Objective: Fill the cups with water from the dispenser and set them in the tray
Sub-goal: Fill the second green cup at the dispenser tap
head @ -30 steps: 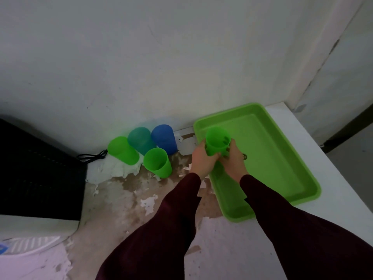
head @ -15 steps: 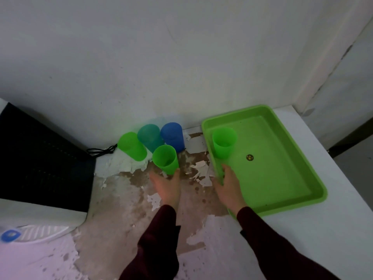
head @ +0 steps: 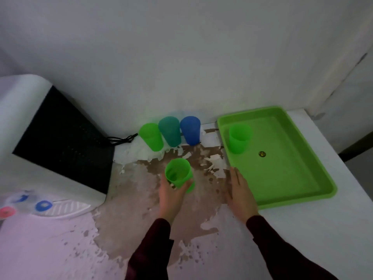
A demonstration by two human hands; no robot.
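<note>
— Nearest? Left hand (head: 171,197), grip curled round a green cup (head: 178,175) above the peeling desk (head: 302,229).
— Right hand (head: 241,194)? Flat, fingers straight, holding nothing, beside the tray (head: 302,197).
— Farther? Second green cup (head: 239,138) upright in the tray; three cups (head: 173,133) by the wall; dispenser (head: 50,142) at left.

Green tray (head: 325,196), three green cups (head: 177,174), one teal (head: 170,131), one blue (head: 190,130).

Three cups (head: 171,132) stand in a row against the wall, left of the tray (head: 306,190). One cup (head: 239,139) stands in the tray's far left corner. The dispenser (head: 50,142) sits at the far left of the surface (head: 353,229).
</note>
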